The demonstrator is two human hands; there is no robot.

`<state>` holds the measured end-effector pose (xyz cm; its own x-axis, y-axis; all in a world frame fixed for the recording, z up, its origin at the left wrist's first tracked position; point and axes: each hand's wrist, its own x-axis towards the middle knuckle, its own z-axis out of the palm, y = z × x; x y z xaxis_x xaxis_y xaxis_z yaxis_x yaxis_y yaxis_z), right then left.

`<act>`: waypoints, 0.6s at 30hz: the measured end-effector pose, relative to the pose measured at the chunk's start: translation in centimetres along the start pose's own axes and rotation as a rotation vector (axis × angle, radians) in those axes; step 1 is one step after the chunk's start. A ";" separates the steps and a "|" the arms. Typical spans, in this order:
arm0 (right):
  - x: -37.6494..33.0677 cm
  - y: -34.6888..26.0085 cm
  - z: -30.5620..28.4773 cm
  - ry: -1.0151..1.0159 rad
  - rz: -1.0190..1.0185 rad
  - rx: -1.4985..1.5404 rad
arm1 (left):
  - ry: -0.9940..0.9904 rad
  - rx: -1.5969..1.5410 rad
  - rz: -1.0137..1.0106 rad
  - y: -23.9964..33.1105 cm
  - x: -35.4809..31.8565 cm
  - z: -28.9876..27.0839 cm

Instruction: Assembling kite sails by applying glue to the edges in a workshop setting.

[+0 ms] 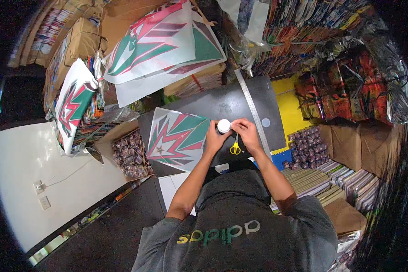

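Observation:
Upright over the black table stands a small white round-topped thing (pixel 224 125); whether it is a roll of tape or a lidded jar I cannot tell. My left hand (pixel 214 139) wraps round its left side. At its right edge, my right hand (pixel 246 132) has fingers pinched together, and what they hold is too small to make out. Yellow-handled scissors (pixel 235 148) lie just below my right hand. Left of my hands is a printed sheet (pixel 177 139) with a green, red and white star pattern, flat on the table.
A long metal ruler (pixel 253 111) crosses the black table (pixel 213 106), with a pale disc (pixel 266 123) to its right. More printed sheets (pixel 163 50) drape over packages at the back. Stacked bundles (pixel 310 147) stand right; an open carton (pixel 130 152) stands left.

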<state>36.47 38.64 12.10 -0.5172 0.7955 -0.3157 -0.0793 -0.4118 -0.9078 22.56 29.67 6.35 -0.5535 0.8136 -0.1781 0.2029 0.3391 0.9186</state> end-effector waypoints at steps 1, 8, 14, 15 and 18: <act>-0.1 -0.4 0.2 -0.023 0.049 0.018 | -0.019 0.026 0.004 -0.9 -0.4 0.2; -0.3 0.7 -1.6 0.069 0.052 0.121 | -0.119 0.225 0.103 -2.8 -1.3 0.8; 0.0 0.7 -2.9 -0.002 -0.017 0.002 | -0.171 0.259 0.102 -2.4 -1.6 -0.2; 0.2 0.6 -3.2 0.001 -0.069 -0.086 | -0.160 0.287 0.105 -2.2 -1.8 -0.5; 0.5 0.3 -3.9 0.028 -0.121 -0.143 | -0.146 0.321 0.083 -1.7 -2.9 -1.3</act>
<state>39.47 40.65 10.61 -0.4869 0.8484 -0.2076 -0.0165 -0.2465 -0.9690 22.77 26.14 5.76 -0.4078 0.8956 -0.1776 0.4981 0.3812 0.7789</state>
